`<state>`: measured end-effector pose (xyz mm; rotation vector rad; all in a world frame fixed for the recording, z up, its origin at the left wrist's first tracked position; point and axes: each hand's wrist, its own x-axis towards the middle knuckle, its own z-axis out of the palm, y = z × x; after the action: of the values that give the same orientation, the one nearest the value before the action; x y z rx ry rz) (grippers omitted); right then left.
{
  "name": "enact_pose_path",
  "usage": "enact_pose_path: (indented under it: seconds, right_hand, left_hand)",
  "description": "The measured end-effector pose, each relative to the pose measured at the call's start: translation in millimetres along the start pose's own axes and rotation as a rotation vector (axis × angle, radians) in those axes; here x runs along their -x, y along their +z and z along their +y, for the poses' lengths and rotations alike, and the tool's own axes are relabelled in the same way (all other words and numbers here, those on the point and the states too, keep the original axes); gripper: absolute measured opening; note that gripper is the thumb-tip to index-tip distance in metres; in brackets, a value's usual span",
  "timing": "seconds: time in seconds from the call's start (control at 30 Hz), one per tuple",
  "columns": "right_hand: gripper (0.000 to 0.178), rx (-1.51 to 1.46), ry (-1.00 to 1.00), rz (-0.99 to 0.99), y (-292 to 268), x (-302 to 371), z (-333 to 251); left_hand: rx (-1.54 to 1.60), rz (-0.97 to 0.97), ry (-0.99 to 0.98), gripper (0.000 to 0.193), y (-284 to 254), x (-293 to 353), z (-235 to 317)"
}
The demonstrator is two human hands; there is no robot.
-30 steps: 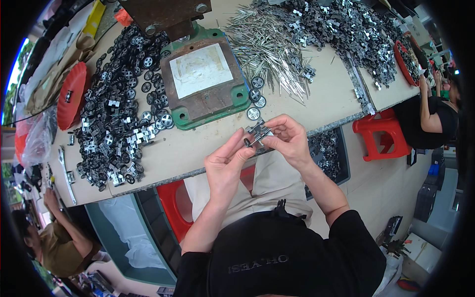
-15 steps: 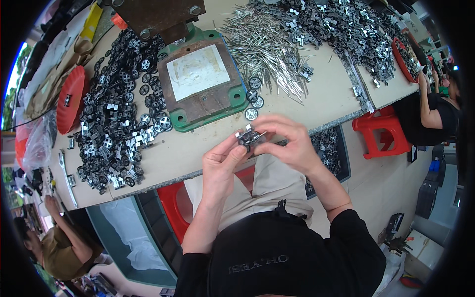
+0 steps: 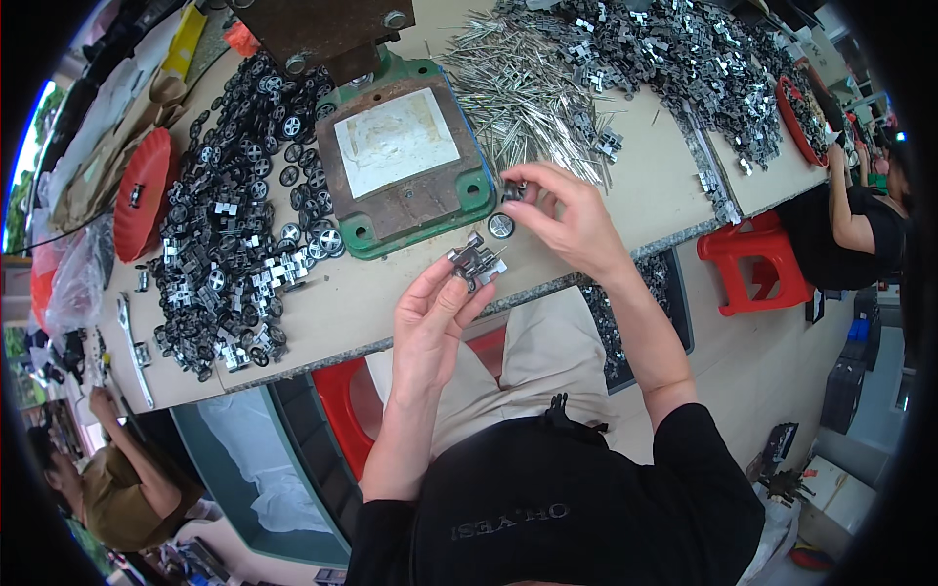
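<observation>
My left hand (image 3: 430, 322) pinches a small silver-and-black toy car chassis part (image 3: 477, 262) above the table's front edge. A thin metal axle sticks out of its right side. My right hand (image 3: 572, 217) is further forward, beside the near right corner of the press base. Its thumb and fingers close on a small black wheel (image 3: 515, 189), partly covered by the fingertips. Just below that lies a black wheel with silver spokes (image 3: 500, 226), flat on the table.
A green-edged metal press base (image 3: 396, 146) stands mid-table. Heaps of wheels (image 3: 256, 127) and assembled parts (image 3: 220, 264) lie left. Metal pins (image 3: 518, 88) and chassis parts (image 3: 664, 59) are piled behind and right. Red stool (image 3: 752, 259) right; a co-worker (image 3: 122, 479) sits left.
My right hand has left the part and moved forward to the wheels by the press base, closing on one. My left hand keeps the chassis part, its axle now showing.
</observation>
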<state>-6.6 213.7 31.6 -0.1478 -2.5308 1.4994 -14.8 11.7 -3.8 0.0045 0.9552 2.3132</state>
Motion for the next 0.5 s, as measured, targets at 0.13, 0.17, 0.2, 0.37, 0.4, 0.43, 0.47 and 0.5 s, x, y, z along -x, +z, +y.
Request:
enact_pose_path:
  seconds: [0.13,0.17,0.2,0.37,0.4,0.43,0.47,0.5]
  right_hand:
    - [0.031,-0.731,0.118,-0.183,-5,19,5]
    - [0.031,-0.742,0.136,-0.236,-7,22,6]
    - [0.031,-0.752,0.154,-0.289,-8,24,7]
    - [0.033,-0.733,0.083,-0.316,-4,28,17]
    - [0.033,-0.736,0.044,-0.330,-4,28,18]
    - [0.033,-0.737,0.044,-0.331,-4,28,18]
    - [0.032,-0.747,0.048,-0.334,-4,28,17]
    - [0.032,-0.758,0.052,-0.337,-4,29,17]
  left_hand:
    - [-0.009,-0.021,-0.011,0.025,0,0,-1]
    - [-0.014,-0.028,-0.004,0.025,1,-1,-1]
    - [-0.019,-0.035,0.002,0.026,1,-1,-2]
    - [-0.028,-0.021,0.006,0.027,5,-1,-3]
    - [-0.037,-0.018,0.012,0.027,6,-1,-3]
    - [-0.037,-0.018,0.013,0.027,6,0,-3]
    - [-0.050,-0.010,0.012,0.027,7,0,-3]
    - [-0.062,-0.002,0.011,0.027,7,0,-3]
